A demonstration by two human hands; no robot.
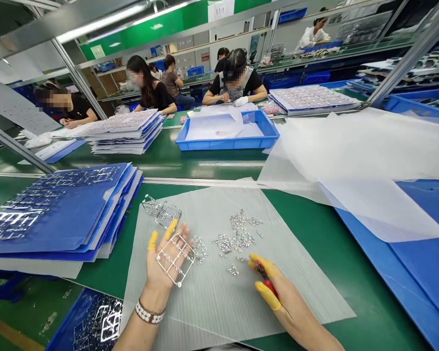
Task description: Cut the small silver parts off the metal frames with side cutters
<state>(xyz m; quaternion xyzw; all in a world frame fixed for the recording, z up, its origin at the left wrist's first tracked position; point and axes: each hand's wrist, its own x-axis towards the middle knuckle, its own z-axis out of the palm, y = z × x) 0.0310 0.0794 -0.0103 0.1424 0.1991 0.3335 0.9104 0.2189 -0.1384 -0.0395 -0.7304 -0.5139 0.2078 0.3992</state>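
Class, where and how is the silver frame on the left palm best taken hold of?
The silver frame is probably best pinched by its right-hand outer bar, approached from the right: that slim bar juts past the open left hand, apparently leaving fingertip room above and below.

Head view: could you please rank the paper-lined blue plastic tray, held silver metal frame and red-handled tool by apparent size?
Blue tray
Silver frame
Red-handled tool, partly hidden by right hand
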